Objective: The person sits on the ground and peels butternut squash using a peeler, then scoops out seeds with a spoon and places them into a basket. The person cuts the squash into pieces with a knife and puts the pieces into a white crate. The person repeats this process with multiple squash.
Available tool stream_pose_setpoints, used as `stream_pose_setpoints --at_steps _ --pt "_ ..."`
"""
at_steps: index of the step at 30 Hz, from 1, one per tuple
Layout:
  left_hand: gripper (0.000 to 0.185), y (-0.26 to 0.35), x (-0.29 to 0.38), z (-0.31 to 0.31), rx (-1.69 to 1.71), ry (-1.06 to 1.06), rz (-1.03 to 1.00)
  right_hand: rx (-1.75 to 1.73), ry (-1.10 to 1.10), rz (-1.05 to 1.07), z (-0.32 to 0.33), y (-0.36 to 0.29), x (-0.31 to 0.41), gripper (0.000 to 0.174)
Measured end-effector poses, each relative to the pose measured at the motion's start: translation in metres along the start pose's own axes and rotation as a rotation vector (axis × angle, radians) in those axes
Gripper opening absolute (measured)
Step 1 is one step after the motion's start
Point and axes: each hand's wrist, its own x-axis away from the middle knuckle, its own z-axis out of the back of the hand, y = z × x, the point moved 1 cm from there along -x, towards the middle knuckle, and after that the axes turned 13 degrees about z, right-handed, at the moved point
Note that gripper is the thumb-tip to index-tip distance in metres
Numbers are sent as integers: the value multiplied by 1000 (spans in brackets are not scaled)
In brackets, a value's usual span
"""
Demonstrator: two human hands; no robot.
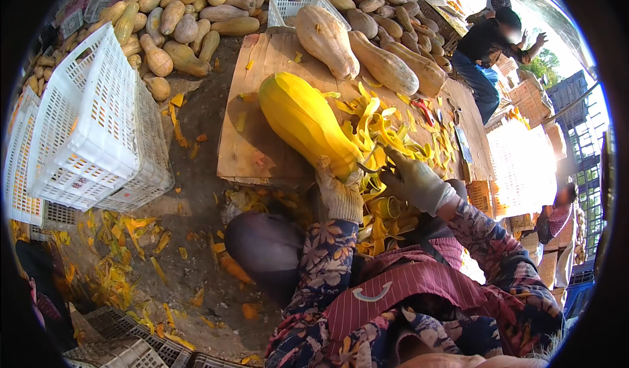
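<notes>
A long pumpkin, peeled to bright yellow, lies on a wooden board in front of me. My left hand, in a knit glove, grips its near end. My right hand, also gloved, is closed on a peeler whose curved metal end is by the pumpkin's near end. Much of the peeler's handle is hidden by the fingers. Yellow peel strips are heaped on the board beyond my right hand, and more hang between my knees. Three unpeeled pumpkins rest along the board's far side.
A red-handled tool and a knife lie at the board's right. White plastic crates are stacked on the left. Many pumpkins are piled beyond the board. Peel scraps litter the floor. A person is at the upper right.
</notes>
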Motion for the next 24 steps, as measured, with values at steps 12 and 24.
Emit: stream_pose_setpoints --at_steps 12,24 --pt "60 4 10 -12 -119 -15 -62 280 -163 162 -19 -27 -77 57" --pt "72 7 -1 20 49 -311 70 -134 -23 -45 -31 -1 11 62"
